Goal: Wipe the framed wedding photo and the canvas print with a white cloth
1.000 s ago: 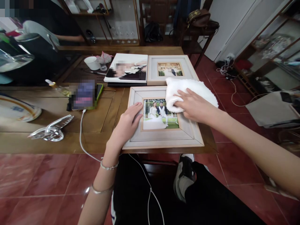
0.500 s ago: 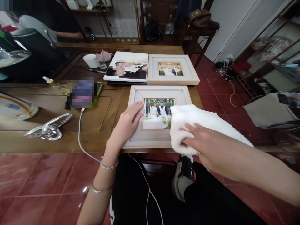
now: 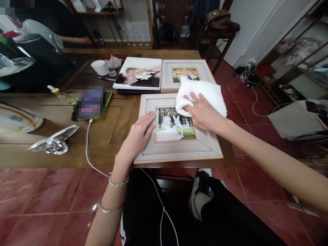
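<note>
A picture frame (image 3: 176,152) with a wide pale border lies flat near the table's front edge, holding a photo of a couple seated outdoors. My left hand (image 3: 139,135) rests on the frame's left side, fingers stretched out flat and holding nothing. In my right hand (image 3: 205,111) is a fluffy white towel (image 3: 208,90), its folded edge gripped between thumb and fingers. The towel lies over the frame's upper right part and hides that corner. It also overlaps the lower edge of a second picture frame (image 3: 166,73) behind.
A white-edged photo panel (image 3: 143,66) lies beside the second frame. On the wooden table (image 3: 97,150) are a phone (image 3: 91,102) on a white cable, a clear hair clip (image 3: 55,140), a dropper bottle (image 3: 60,95) and a white cup (image 3: 99,67). Another person's forearm (image 3: 75,40) shows at the back left.
My right hand has moved the towel away from me and slightly left, from the frame's lower right side to its upper right. The frame's lower right corner is now uncovered. My left hand stays put.
</note>
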`<state>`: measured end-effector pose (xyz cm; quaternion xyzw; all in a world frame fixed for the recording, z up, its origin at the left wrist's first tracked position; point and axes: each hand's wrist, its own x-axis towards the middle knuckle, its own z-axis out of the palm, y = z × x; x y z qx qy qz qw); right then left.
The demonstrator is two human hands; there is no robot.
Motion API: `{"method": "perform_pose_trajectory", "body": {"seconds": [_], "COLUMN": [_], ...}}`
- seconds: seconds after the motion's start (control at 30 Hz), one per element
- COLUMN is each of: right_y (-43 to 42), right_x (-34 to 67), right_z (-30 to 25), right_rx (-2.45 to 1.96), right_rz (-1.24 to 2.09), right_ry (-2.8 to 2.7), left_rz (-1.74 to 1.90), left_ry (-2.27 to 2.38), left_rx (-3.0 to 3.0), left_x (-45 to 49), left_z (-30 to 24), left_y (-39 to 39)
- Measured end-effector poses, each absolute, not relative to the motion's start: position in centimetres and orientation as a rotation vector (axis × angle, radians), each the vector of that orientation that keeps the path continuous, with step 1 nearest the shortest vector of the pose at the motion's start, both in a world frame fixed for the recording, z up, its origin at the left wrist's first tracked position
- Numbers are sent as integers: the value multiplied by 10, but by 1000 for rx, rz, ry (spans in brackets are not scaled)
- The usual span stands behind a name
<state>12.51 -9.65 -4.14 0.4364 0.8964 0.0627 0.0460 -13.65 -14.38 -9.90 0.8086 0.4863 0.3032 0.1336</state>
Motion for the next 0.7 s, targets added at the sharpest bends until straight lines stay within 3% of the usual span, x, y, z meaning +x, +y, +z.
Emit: {"method": "perform_pose_trajectory", "body": {"seconds": [0.4,0.7], "right_y": [-236,-157], "right_x": [100,102], "right_z": [7,-43], "right_rx": [1017,1298], "right_rz": [-362,-109], "right_ry": [2665,2835], "left_rz": [895,815], "left_ry": [1403,1364], "left_rx": [2327,2368], "left_x": [-135,-138], "left_z": [-102,-97], "left_y": [-142,-142]}}
